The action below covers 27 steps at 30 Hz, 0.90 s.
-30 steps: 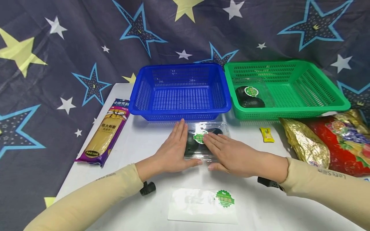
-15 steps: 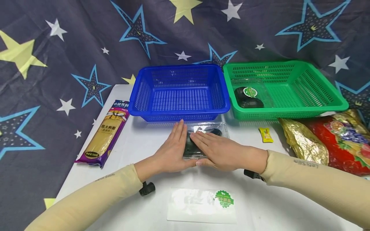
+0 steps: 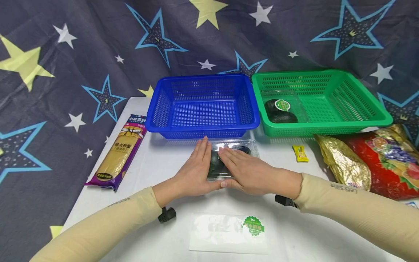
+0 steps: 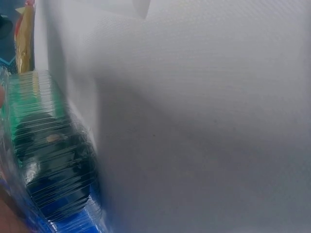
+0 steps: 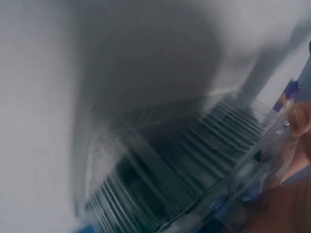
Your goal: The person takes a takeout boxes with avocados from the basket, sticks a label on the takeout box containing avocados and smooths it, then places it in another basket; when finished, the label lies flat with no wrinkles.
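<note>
A clear plastic clamshell box (image 3: 250,143) lies on the table before the blue basket, with dark oval things (image 3: 216,168) inside. My left hand (image 3: 194,171) rests along its left side, fingers straight. Across the lid lies my right hand (image 3: 250,170), its straight fingers pressing on the top and hiding where a round green-and-white sticker sat. The two thumbs meet at the box's front edge. In the left wrist view the ribbed box (image 4: 58,160) is at the lower left; the right wrist view shows the ribbed box (image 5: 180,160) close up.
Behind are a blue basket (image 3: 203,129) and a green basket (image 3: 327,130), which holds a similar labelled box (image 3: 301,109). A pasta packet (image 3: 121,149) is at left. At right lie a yellow wrapped candy (image 3: 300,153) and a red-gold bag (image 3: 386,163). In front lies a white sheet (image 3: 216,236) bearing a green sticker (image 3: 253,226).
My right hand has slid left across the lid, covering the sticker, and its thumb has come up to the left thumb. My left hand has stayed at the box's side.
</note>
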Each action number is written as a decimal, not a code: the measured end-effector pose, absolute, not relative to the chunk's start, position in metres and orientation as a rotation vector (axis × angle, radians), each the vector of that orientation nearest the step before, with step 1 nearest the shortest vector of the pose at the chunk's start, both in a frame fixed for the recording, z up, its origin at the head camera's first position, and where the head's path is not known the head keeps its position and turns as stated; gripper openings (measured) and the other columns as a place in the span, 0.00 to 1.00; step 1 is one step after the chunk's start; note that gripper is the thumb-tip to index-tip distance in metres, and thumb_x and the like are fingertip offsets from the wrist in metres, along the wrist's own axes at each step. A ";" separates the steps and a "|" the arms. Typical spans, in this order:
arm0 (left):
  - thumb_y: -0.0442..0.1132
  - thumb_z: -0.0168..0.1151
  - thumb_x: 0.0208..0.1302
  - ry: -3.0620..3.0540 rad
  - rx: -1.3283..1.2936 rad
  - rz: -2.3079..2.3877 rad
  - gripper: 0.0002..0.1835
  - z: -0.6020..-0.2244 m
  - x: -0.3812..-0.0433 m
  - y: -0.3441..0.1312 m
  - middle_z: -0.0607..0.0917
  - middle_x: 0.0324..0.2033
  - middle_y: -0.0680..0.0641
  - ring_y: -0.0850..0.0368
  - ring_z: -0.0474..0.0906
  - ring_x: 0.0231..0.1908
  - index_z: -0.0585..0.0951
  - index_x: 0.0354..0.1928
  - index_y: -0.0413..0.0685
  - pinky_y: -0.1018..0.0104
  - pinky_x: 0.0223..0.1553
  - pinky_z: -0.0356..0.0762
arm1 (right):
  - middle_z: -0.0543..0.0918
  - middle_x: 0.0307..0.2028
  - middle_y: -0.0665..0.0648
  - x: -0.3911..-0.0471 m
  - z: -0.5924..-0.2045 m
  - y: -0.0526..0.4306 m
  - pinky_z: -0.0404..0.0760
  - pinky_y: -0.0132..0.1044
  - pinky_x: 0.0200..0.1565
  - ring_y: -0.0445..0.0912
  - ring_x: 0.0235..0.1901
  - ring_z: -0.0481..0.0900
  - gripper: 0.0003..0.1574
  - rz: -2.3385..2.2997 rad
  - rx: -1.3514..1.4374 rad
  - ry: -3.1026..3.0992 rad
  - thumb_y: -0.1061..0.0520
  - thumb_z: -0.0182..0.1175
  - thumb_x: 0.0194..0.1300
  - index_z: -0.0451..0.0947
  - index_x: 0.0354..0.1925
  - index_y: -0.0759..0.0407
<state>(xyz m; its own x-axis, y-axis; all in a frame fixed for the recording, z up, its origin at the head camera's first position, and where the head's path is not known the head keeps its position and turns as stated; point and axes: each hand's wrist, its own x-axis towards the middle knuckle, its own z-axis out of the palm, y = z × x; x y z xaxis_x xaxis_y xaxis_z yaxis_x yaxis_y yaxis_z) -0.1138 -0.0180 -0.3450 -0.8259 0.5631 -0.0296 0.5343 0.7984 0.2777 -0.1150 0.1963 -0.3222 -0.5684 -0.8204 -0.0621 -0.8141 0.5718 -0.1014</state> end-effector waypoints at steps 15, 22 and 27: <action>0.77 0.49 0.53 2.867 0.854 0.344 0.65 -0.343 -0.111 -0.017 0.31 0.72 0.34 0.40 0.29 0.72 0.35 0.72 0.33 0.56 0.71 0.33 | 0.50 0.72 0.67 -0.090 -0.316 0.202 0.52 0.51 0.69 0.57 0.72 0.47 0.51 -0.078 -1.399 2.635 0.32 0.38 0.72 0.47 0.72 0.71; 0.75 0.51 0.54 2.858 0.845 0.391 0.65 -0.345 -0.111 -0.017 0.31 0.72 0.34 0.40 0.29 0.72 0.35 0.72 0.33 0.56 0.71 0.34 | 0.52 0.72 0.63 -0.109 -0.319 0.217 0.54 0.47 0.69 0.54 0.71 0.51 0.48 -0.086 -1.476 2.615 0.35 0.41 0.72 0.47 0.72 0.69; 0.76 0.52 0.53 2.851 0.840 0.398 0.65 -0.344 -0.112 -0.017 0.31 0.72 0.35 0.40 0.29 0.72 0.35 0.72 0.33 0.56 0.71 0.34 | 0.54 0.72 0.63 -0.121 -0.320 0.224 0.55 0.47 0.69 0.54 0.71 0.53 0.48 -0.024 -1.424 2.692 0.35 0.42 0.72 0.48 0.72 0.67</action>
<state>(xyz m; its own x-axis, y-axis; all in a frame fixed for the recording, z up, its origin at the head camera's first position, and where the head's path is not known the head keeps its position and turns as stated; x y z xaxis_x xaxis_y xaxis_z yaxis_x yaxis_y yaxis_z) -0.1119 -0.0167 -0.3444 -0.8338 0.5487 -0.0613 0.5110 0.8090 0.2906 -0.1211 0.2239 -0.3200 -0.5589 -0.8256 -0.0774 -0.8241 0.5634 -0.0585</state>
